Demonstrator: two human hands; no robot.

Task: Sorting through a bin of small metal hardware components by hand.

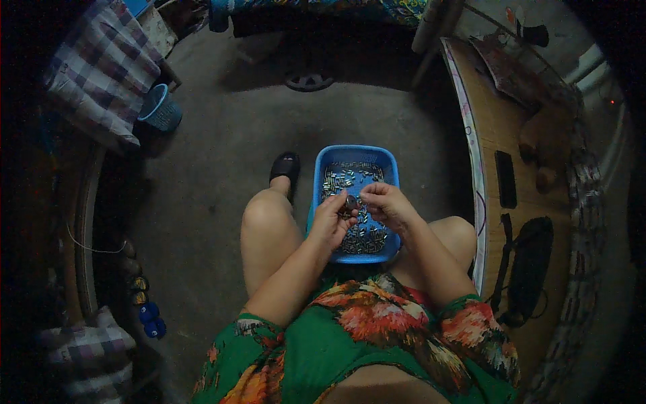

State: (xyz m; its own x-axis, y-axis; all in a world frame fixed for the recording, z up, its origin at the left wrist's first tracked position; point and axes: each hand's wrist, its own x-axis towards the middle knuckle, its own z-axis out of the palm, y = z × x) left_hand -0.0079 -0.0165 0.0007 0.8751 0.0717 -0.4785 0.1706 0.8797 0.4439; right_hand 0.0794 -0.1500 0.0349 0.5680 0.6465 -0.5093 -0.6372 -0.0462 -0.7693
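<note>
A blue plastic basket (358, 258) rests between my knees, holding many small, shiny metal cylinders (363, 241). Over its middle, my left hand (328, 222) is closed around a small dark round piece (350, 203) with what looks like a hole in it. Close beside it, on the right, my right hand (391, 207) has its thumb and fingertips pinched together near that piece. Whatever sits in that pinch is too small to make out. The two hands' fingertips are only a little apart.
To the right runs a wooden bench (488, 195) bearing a black phone-like slab (505, 179) and a black bag (531, 266). A light-blue wastebasket (161, 111) stands at the far left beside a checked cloth (101, 74). Blue shoes (151, 320) lie on the left floor.
</note>
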